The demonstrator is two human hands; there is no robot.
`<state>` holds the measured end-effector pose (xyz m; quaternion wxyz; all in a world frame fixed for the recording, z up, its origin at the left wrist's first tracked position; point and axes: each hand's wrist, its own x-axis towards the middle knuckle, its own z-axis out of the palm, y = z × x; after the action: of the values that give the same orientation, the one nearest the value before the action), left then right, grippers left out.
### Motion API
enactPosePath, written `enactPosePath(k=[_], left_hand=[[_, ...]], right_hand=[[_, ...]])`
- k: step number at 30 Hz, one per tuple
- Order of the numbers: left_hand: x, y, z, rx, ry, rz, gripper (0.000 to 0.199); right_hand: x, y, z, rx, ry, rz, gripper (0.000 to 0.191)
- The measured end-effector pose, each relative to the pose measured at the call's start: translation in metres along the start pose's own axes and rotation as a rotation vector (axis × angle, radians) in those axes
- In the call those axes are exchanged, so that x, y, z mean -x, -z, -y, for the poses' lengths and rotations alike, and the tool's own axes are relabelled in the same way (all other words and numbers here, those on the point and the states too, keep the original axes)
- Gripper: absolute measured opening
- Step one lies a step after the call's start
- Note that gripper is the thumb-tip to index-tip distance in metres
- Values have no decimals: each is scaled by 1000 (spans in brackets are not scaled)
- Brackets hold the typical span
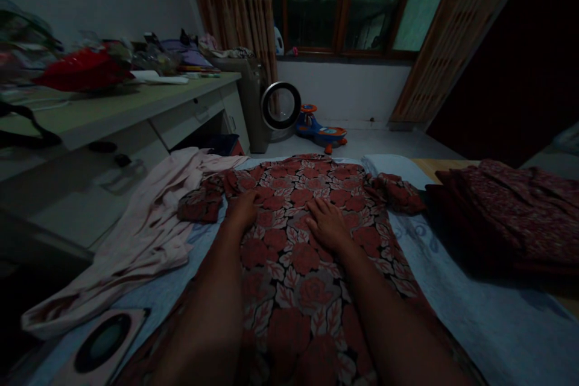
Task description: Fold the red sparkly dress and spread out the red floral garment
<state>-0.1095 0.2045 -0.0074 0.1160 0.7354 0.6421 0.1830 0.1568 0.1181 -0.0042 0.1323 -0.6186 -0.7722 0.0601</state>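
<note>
A dark red floral dress (312,289) with short sleeves lies spread out on the bed before me, its skirt running toward my body. On its upper left part rests my left hand (245,211), fingers curled in and closed on the cloth; the fingertips are hidden. My right hand (329,226) lies flat on the middle of the dress, fingers spread. Left of the dress, a pale pink garment (154,235) is heaped loosely beside the left sleeve. A stack of dark red folded clothes (520,211) sits to the right.
A light blue sheet (470,313) covers the bed. At lower left lies a flat item with a dark round print (102,344). A cluttered desk (181,93) stands on the left. Beyond the bed are a washing machine with its round door (281,105) open and a blue-orange ride-on toy (321,131).
</note>
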Motion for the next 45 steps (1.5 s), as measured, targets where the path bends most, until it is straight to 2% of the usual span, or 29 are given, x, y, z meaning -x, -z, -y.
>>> enactPosePath(k=[3, 6, 10, 12, 15, 18, 20, 22, 26, 28, 31, 34, 37, 39, 42, 45], left_hand=[[2, -2, 5, -22, 40, -70, 43], [4, -3, 1, -54, 48, -124, 42], [7, 0, -8, -130, 39, -110, 42], [12, 1, -14, -164, -2, -99, 45], [32, -1, -26, -155, -149, -92, 53], [59, -4, -32, -161, -253, 19, 52], [73, -4, -27, -195, -245, 83, 53], [81, -1, -14, -233, -224, 98, 54], [77, 11, 21, -272, -154, 80, 54], [73, 17, 31, -285, -108, 69, 53], [72, 24, 28, -327, -73, 11, 48], [81, 23, 8, -357, -63, -67, 45], [97, 16, -12, -302, -131, -17, 48], [107, 11, -17, -254, -160, 31, 47], [116, 10, -9, -231, -190, 27, 46], [115, 16, 12, -235, -218, 7, 47]], right_hand=[[0, -1, 1, 7, -19, 9, 50], [-1, -1, 1, 7, -19, 18, 51], [0, -1, 1, 6, -21, 17, 51], [0, 1, 2, 3, -21, 12, 50], [1, 2, 3, 1, 2, -4, 48], [1, 2, 3, 1, 15, -19, 47], [0, 1, 2, -5, 9, -15, 48], [0, -1, 1, -8, 2, -8, 49], [0, -3, 0, 0, -4, -21, 48], [0, -3, 0, 1, 4, -28, 47], [0, -3, 0, -1, 12, -32, 47], [0, -2, 0, 2, 7, -28, 46], [0, -1, -1, 6, 9, -23, 47], [0, -1, -1, 9, 19, -24, 46], [-1, -2, -1, 15, 22, -24, 46], [-1, -3, -1, 28, -4, -13, 48]])
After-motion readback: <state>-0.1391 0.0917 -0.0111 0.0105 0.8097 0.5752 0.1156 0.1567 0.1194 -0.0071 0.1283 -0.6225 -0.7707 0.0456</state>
